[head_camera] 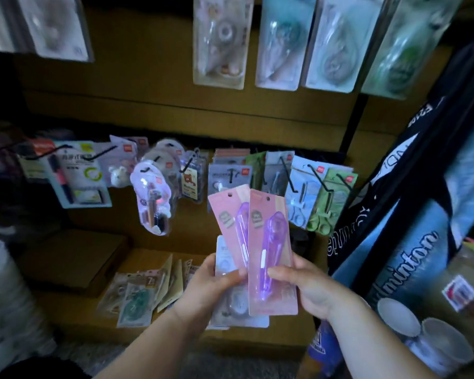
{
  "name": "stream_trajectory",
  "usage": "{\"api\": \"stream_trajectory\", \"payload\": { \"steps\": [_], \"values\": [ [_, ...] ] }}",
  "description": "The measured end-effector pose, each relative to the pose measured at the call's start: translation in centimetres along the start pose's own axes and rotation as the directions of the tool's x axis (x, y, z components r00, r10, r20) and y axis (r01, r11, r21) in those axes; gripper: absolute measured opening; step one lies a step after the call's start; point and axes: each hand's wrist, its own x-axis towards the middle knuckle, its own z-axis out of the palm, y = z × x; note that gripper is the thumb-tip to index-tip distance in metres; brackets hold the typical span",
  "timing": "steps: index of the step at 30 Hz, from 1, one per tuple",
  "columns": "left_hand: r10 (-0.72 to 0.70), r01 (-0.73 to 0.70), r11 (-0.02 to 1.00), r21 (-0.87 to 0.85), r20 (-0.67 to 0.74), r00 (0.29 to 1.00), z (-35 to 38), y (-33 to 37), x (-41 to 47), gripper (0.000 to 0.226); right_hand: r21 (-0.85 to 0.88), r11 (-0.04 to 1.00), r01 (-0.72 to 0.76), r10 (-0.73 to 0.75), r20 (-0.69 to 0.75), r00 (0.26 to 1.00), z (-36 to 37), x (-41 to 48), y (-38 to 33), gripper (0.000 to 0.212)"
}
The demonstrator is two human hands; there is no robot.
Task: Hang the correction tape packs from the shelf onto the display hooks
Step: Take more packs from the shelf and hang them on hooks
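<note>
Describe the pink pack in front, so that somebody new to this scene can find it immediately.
Start at the two bare hands low in the picture, before the brown shelf wall of hanging packs. The right hand pinches a long pink card pack with a clear purple correction tape. It overlaps a matching pink pack held by the left hand, and lies nearest the camera.

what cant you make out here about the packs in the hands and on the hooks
- Print on the front pink pack: too small and blurred in the head view.
- How many packs the left hand holds: the rear pink pack and front pack cover most of the white pack behind.
- Top-row packs: hooks cut off by the frame's upper edge.
- Loose packs on the shelf: blurred, overlapping.
</note>
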Motion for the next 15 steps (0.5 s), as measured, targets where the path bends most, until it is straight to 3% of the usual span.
{"api": "stream_trajectory", "payload": {
  "steps": [4, 8, 11, 15],
  "values": [
    [0.123, -0.120, 0.990, 0.070, -0.034, 0.992, 1.8, 2.8, -0.3, 0.049, 0.006, 0.993, 0.120, -0.120, 0.037, 0.992, 0.4, -1.6, -3.8, 0.069],
    [0.238, -0.230, 0.966, 0.114, -0.059, 0.969, 3.6, 5.2, -0.3, 0.032, -0.017, 0.982, 0.191, -0.191, -0.021, 0.981, 0.5, -3.3, -6.9, 0.045],
    [0.267, -0.267, 0.958, 0.101, 0.010, 0.964, 4.9, 7.3, -0.8, 0.038, -0.029, 0.970, 0.241, -0.242, -0.065, 0.968, 0.4, -4.3, -9.0, 0.060],
    [0.290, -0.298, 0.947, 0.119, 0.081, 0.954, 6.2, 9.8, -1.4, 0.043, 0.079, 0.944, 0.320, -0.312, -0.096, 0.945, -0.1, -5.3, -12.0, 0.075]
  ]
}}
